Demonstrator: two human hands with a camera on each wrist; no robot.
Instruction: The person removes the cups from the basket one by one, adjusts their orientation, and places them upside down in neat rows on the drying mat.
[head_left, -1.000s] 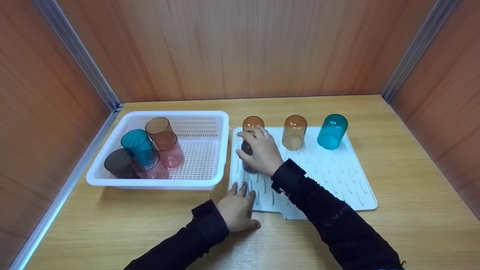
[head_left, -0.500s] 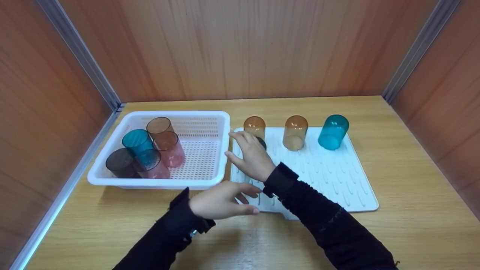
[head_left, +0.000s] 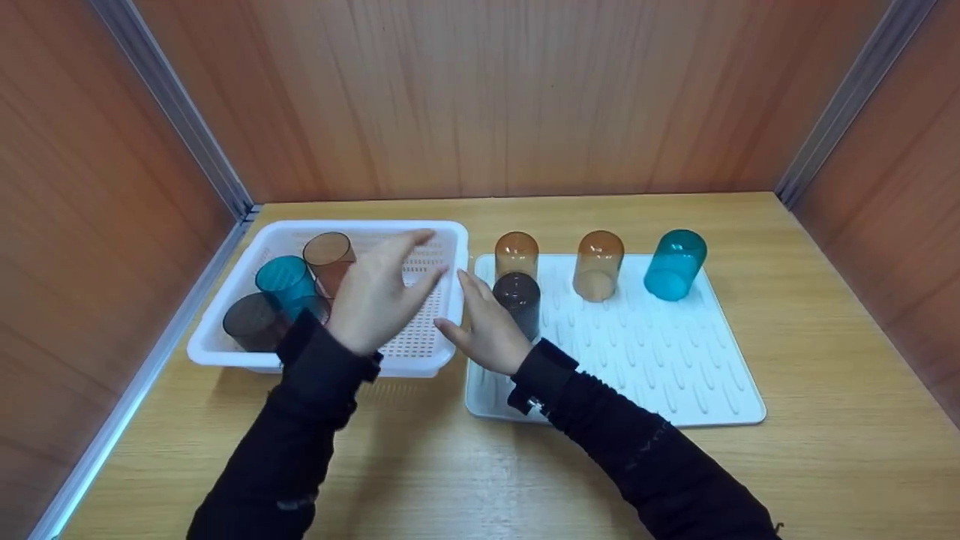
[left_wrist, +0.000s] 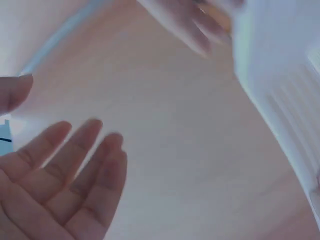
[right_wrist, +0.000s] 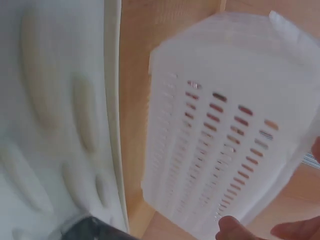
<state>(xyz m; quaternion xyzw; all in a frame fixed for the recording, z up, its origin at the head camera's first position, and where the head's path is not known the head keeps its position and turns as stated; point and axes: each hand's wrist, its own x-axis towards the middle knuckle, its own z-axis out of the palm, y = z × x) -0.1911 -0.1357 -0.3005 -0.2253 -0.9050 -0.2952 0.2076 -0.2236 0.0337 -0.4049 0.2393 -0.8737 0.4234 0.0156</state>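
My left hand hovers over the white basket, fingers extended and holding nothing. Inside the basket stand a dark grey tumbler, a teal tumbler and a brown tumbler; my left hand and sleeve mostly hide the pink ones. My right hand, also holding nothing, is between the basket's right rim and an upside-down dark grey tumbler. In the left wrist view, the fingers look straight. Fingertips show beside the basket in the right wrist view.
The white ridged draining mat lies right of the basket. Along its back stand an amber tumbler, another amber tumbler and a teal tumbler, all upside down. Wooden panels enclose the table.
My right hand has released the dark grey tumbler on the mat and moved left towards the basket. My left hand has risen from the mat's front-left corner to over the basket.
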